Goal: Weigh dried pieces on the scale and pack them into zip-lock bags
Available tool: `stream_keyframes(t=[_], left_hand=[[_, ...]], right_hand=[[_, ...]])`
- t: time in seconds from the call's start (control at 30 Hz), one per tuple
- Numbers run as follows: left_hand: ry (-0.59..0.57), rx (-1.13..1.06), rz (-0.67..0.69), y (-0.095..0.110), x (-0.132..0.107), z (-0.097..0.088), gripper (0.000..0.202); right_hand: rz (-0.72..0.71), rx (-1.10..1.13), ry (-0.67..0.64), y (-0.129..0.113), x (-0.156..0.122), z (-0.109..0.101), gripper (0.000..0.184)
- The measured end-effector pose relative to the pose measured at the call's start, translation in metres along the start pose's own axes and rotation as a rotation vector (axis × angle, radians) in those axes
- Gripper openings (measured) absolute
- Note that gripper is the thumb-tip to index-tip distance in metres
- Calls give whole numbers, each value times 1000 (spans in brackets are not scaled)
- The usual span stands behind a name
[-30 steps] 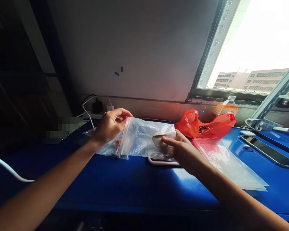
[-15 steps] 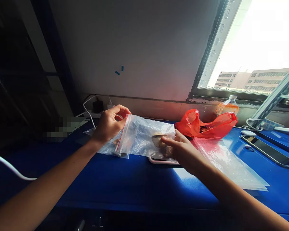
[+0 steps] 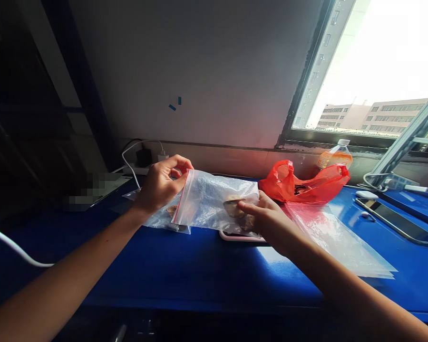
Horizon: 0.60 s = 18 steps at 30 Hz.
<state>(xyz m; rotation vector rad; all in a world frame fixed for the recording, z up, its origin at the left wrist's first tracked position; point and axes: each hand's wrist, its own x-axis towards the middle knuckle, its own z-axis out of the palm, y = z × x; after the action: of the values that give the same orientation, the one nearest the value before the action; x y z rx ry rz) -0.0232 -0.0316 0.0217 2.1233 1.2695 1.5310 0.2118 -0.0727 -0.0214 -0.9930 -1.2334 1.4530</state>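
Between my hands a clear zip-lock bag (image 3: 209, 197) with a red seal line is held stretched sideways above the desk. My left hand (image 3: 164, 183) pinches a corner at its sealed end. My right hand (image 3: 269, 213) grips the other end, thumb on the front face. Inside that end are brownish and pale pieces (image 3: 233, 207), too blurred by the plastic to name. Another zip-lock bag (image 3: 160, 221) with brown pieces lies on the desk behind, partly hidden. Under the held bag shows the pink rim of a phone-like object (image 3: 242, 237).
A red plastic bag (image 3: 303, 185) sits at the back right, before an orange drink bottle (image 3: 337, 154). Flat clear bags (image 3: 345, 242) are stacked on the blue desk (image 3: 199, 275). A phone (image 3: 395, 221), an earbud and its case lie farther right. White cables run at the left.
Both hands keep the same hold on the zip-lock bag. The view has shifted very slightly, and the pieces inside the bag look a little different through the plastic.
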Motion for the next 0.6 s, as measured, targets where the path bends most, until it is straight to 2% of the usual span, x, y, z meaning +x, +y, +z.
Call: stream_keyframes(t=[0.17, 0.27, 0.33, 0.4, 0.47, 0.6], left_hand=[[23, -60, -4, 4, 1, -2, 18], [98, -166, -7, 3, 1, -4, 13], [106, -205, 10, 1, 0, -3, 4], [62, -186, 25, 0, -2, 1, 5], [9, -146, 17, 1, -6, 6, 7], [-44, -52, -12, 6, -13, 14, 12]], right_hand=[[-114, 111, 11, -10, -3, 0, 35], [-267, 119, 164, -30, -14, -19, 37], [-391, 58, 316, -43, -26, -45, 41], [-529, -28, 531, -53, -38, -78, 42], [-607, -114, 667, -58, -47, -113, 37], [-571, -332, 880, -55, -59, -169, 27]])
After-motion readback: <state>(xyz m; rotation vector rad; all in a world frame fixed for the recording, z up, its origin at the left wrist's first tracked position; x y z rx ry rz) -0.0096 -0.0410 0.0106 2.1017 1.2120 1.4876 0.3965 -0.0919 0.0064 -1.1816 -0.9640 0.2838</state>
